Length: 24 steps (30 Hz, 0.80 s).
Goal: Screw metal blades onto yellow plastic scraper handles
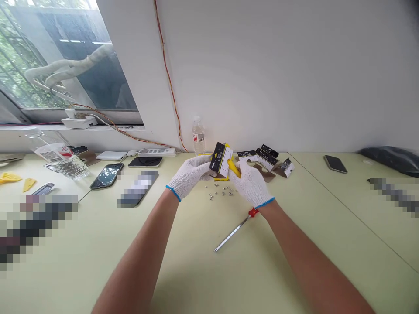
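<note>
Card (218, 159), printed black and white, is held above a pale table (183, 261), the gloved left hand (192, 171) clamped on its left side, the gloved right hand (247, 179) closed around a yellow piece (233, 167) beside it. Screws (224, 193) lie scattered below; a screwdriver (232, 233) rests nearer the wearer.
</note>
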{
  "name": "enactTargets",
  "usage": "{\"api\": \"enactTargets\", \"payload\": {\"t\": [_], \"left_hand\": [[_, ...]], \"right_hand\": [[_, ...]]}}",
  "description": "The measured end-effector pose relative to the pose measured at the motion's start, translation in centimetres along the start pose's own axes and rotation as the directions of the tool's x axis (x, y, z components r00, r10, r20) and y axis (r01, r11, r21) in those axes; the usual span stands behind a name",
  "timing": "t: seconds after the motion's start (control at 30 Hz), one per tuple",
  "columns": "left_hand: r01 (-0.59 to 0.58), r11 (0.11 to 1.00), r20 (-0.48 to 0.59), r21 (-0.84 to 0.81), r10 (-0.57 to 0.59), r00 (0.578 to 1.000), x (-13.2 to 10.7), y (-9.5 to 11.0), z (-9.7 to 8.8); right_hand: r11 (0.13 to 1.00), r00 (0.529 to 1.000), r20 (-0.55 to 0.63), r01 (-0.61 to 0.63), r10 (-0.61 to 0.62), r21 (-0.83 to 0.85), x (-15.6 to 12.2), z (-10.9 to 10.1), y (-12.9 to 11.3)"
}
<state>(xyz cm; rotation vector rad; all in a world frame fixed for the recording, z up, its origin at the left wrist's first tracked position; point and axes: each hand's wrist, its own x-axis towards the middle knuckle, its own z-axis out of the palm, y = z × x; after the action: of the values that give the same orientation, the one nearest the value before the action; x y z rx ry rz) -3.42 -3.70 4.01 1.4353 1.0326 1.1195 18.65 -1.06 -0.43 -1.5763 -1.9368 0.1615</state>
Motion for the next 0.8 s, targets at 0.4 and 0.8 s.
{"api": "enactTargets", "payload": {"t": [0.4,0.8], "left_hand": [[0.040,0.999,-0.171,-0.003,-0.039,0.985,0.7,-1.5,0.7],[0.174,0.985,-0.153,-0.011,-0.174,0.973,0.8,-1.4,-0.5]], "right_hand": [[0.983,0.984,0.105,0.129,-0.143,0.131,0.4,-1.8,-0.5],[0.982,0.980,0.179,0.053,-0.086,0.183,1.4,-2.5,1.8]]}}
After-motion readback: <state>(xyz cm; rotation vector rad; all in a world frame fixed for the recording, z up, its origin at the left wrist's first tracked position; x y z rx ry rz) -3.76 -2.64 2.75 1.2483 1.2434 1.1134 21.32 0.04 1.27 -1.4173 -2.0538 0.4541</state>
